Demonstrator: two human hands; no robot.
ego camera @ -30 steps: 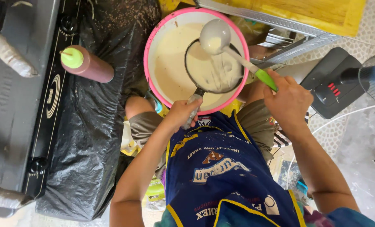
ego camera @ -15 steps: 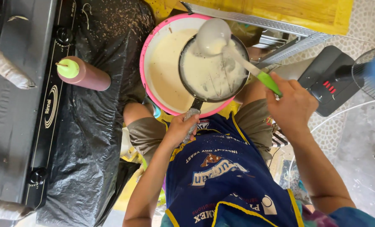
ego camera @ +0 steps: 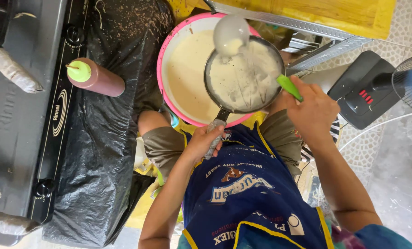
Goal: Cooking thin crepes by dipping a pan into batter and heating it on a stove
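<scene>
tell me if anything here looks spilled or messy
Yes: the black plastic sheet beside the gas stove is speckled with dried batter near its top, and the squeeze bottle lies tipped on its side on it.

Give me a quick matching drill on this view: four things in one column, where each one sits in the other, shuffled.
Things:
1. small round dark frying pan
2. white ladle with green handle
3. brown squeeze bottle with green cap
4. big pink-rimmed basin of pale batter

Places:
A. lying on the black plastic sheet beside the grey gas stove
B. gripped by its handle in the left hand, over the basin
C. below the pan, by the person's knees
D. held in the right hand, bowl over the pan

Pairs: 1-B, 2-D, 3-A, 4-C
</scene>
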